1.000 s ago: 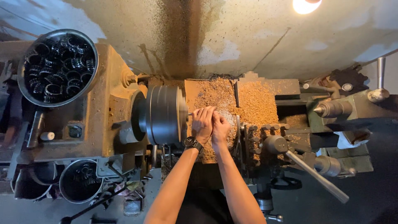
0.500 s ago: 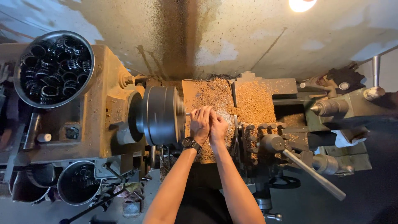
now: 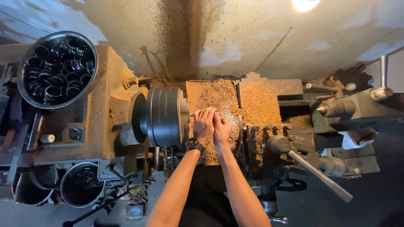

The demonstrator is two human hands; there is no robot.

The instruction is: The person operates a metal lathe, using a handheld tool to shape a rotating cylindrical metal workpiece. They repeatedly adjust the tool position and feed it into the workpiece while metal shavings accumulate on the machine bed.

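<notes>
Together, both hands, left hand (image 3: pixel 205 125) and right hand (image 3: pixel 221 129), clasp a small metal rod (image 3: pixel 192 115) protruding from the grey lathe chuck (image 3: pixel 165 116), over brown shavings (image 3: pixel 256 103).

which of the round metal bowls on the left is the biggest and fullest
The bowl on top of the machine, upper left. It is wider than the two lower bowls and heaped with dark metal rings.
</notes>
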